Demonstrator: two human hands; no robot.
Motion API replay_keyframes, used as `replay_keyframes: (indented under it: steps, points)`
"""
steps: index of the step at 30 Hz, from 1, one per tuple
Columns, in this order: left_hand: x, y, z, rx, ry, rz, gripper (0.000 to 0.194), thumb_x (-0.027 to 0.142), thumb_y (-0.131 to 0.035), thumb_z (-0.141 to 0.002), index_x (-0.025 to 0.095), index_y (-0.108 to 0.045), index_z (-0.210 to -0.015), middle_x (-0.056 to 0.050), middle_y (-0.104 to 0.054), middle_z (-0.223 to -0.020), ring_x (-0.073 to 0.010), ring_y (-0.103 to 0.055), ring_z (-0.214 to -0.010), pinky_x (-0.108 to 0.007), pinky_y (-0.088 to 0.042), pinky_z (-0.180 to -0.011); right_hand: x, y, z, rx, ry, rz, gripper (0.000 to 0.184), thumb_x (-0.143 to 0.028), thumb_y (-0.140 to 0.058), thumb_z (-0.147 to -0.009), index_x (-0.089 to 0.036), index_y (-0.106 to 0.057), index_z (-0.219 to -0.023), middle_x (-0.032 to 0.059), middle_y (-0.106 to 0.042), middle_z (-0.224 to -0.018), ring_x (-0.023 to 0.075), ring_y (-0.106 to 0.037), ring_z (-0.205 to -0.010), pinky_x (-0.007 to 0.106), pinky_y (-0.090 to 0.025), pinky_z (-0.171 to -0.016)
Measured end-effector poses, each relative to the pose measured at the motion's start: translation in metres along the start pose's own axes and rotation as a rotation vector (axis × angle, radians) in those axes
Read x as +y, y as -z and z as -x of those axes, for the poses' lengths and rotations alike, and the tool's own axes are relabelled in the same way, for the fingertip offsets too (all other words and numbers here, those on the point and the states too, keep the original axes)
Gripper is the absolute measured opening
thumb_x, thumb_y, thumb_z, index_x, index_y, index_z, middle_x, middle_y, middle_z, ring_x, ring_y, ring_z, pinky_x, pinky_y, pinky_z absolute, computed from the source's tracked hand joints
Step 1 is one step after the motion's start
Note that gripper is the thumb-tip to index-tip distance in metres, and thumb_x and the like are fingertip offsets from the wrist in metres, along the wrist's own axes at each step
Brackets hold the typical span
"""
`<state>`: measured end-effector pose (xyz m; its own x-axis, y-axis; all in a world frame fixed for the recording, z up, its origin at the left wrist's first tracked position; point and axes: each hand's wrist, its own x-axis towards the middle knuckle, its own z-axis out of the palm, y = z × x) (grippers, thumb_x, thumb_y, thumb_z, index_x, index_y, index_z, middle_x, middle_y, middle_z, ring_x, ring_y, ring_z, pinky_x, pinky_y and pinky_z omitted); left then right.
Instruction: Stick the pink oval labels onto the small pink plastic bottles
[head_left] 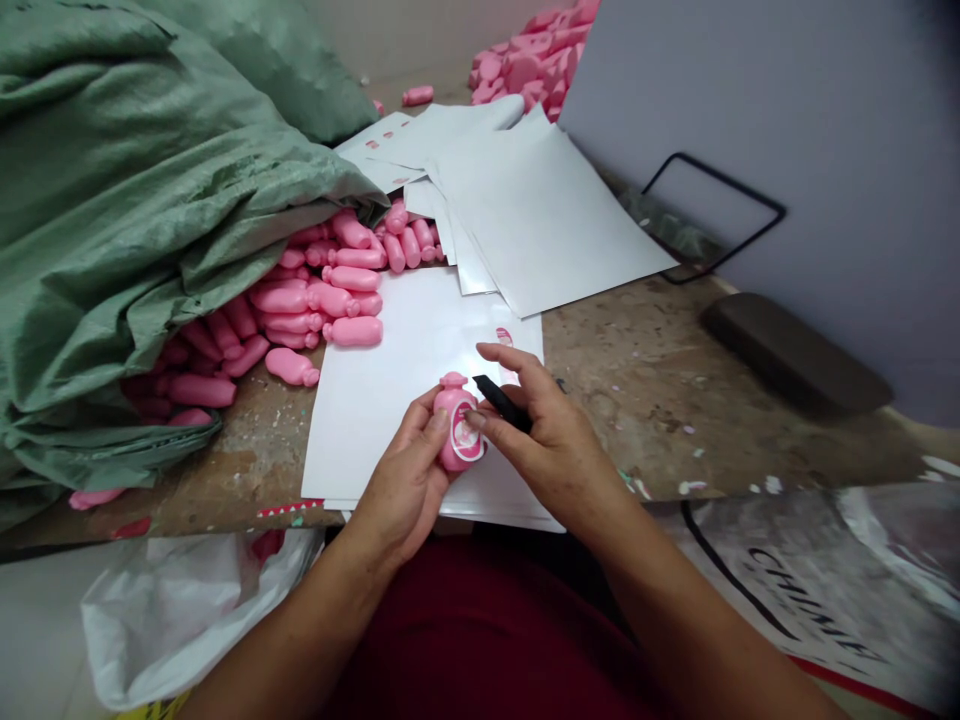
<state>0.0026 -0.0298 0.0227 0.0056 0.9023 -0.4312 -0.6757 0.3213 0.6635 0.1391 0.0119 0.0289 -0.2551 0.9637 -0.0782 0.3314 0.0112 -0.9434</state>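
Pink bottle [452, 420], oval pink-and-white label [467, 432] on its face, is clasped in the left hand [401, 480] above a white sheet [375, 420] on the table [645, 400]. The right hand [551, 440] pinches a black tool [501, 403] just beside the bottle. Further pink bottles [300, 300] lie heaped by a green sack [112, 200].

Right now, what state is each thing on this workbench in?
Left hand: gripping the bottle.
Pink plastic bottle: held in the left hand, neck pointing away from the person.
Oval label: on the bottle's front.
Right hand: pinching a black tool, fingers beside the bottle.
Black tool: held, tip hidden.
White sheets: lying flat, loosely overlapping.
Green woven sack: slumped and rumpled.
Loose pink bottles: heaped on the bench.
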Motion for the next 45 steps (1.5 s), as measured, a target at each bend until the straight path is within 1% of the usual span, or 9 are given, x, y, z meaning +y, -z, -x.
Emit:
replay_keyframes:
  steps: [6,13,19,26,30,33,36,41,45]
  points:
    - [0.002,0.002,0.001,-0.017,0.025,-0.077,0.032,0.027,-0.066,-0.091,0.022,-0.064,-0.123,-0.008,-0.064,-0.130,-0.0209,-0.058,-0.120,-0.035,-0.045,-0.103,0.000,0.000,-0.001,-0.012,0.024,0.049,0.055,-0.029,-0.061,-0.087,-0.029,-0.049,-0.141,0.0032,-0.067,-0.094,0.0268,-0.067,-0.097,0.045,-0.051,-0.087]
    - [0.002,0.004,0.002,-0.012,0.022,-0.138,0.043,0.022,-0.075,-0.082,0.023,-0.066,-0.124,-0.007,-0.065,-0.129,-0.0211,-0.059,-0.116,-0.035,-0.045,-0.102,0.002,0.002,-0.003,-0.008,0.056,0.075,0.055,-0.029,-0.061,-0.087,-0.030,-0.050,-0.141,0.0016,-0.064,-0.086,0.0231,-0.066,-0.083,0.041,-0.052,-0.080]
    - [0.002,0.001,0.003,-0.010,-0.030,-0.176,0.056,0.013,-0.079,-0.073,0.024,-0.065,-0.126,-0.006,-0.063,-0.134,-0.0228,-0.054,-0.127,-0.034,-0.041,-0.109,-0.001,0.001,0.000,0.005,0.084,0.215,0.054,-0.032,-0.059,-0.089,-0.030,-0.051,-0.143,0.0036,-0.068,-0.088,0.0223,-0.063,-0.073,0.038,-0.050,-0.071]
    - [0.005,0.002,0.006,-0.043,0.041,-0.131,0.057,0.008,-0.078,-0.071,0.024,-0.063,-0.123,-0.004,-0.066,-0.118,-0.0199,-0.062,-0.110,-0.034,-0.051,-0.097,-0.002,0.010,0.004,0.113,0.198,0.415,0.054,-0.037,-0.061,-0.089,-0.028,-0.056,-0.142,0.0083,-0.072,-0.098,0.0243,-0.064,-0.076,0.043,-0.049,-0.079]
    - [0.010,0.000,0.010,-0.064,0.131,-0.115,0.061,0.006,-0.077,-0.069,0.024,-0.058,-0.124,-0.005,-0.065,-0.118,-0.0231,-0.065,-0.108,-0.037,-0.053,-0.092,0.001,0.023,0.006,0.130,0.081,0.181,0.047,-0.038,-0.068,-0.084,-0.025,-0.064,-0.129,0.0060,-0.072,-0.095,0.0228,-0.065,-0.080,0.039,-0.052,-0.078]
    - [0.011,-0.005,0.012,-0.071,0.121,-0.134,0.061,0.007,-0.077,-0.068,0.023,-0.055,-0.123,-0.004,-0.067,-0.106,-0.0186,-0.065,-0.100,-0.033,-0.053,-0.089,-0.001,0.018,0.009,0.032,0.048,0.007,0.047,-0.037,-0.073,-0.079,-0.026,-0.065,-0.123,0.0023,-0.071,-0.092,0.0194,-0.064,-0.078,0.033,-0.052,-0.073]
    - [0.009,-0.008,0.013,-0.084,0.079,-0.205,0.058,0.007,-0.074,-0.069,0.021,-0.053,-0.121,-0.001,-0.066,-0.098,-0.0132,-0.063,-0.093,-0.028,-0.052,-0.087,-0.002,0.006,0.009,-0.018,0.055,-0.002,0.052,-0.032,-0.078,-0.074,-0.027,-0.064,-0.124,0.0010,-0.072,-0.098,0.0175,-0.063,-0.078,0.032,-0.050,-0.073]
    - [0.008,-0.004,0.015,-0.088,0.097,-0.277,0.058,0.010,-0.074,-0.070,0.020,-0.051,-0.122,-0.001,-0.064,-0.099,-0.0117,-0.064,-0.085,-0.022,-0.052,-0.070,0.004,0.000,-0.003,-0.007,0.036,-0.177,0.024,-0.038,-0.071,-0.080,-0.021,-0.068,-0.096,-0.0012,-0.067,-0.078,0.0145,-0.058,-0.069,0.027,-0.045,-0.063]
    - [0.011,0.005,0.014,-0.087,0.191,-0.218,0.064,0.008,-0.078,-0.069,0.021,-0.051,-0.125,-0.002,-0.064,-0.102,-0.0141,-0.068,-0.090,-0.024,-0.054,-0.075,0.008,0.003,-0.010,0.000,0.014,-0.242,0.020,-0.040,-0.070,-0.080,-0.020,-0.068,-0.085,-0.0024,-0.062,-0.071,0.0133,-0.054,-0.066,0.027,-0.043,-0.064]
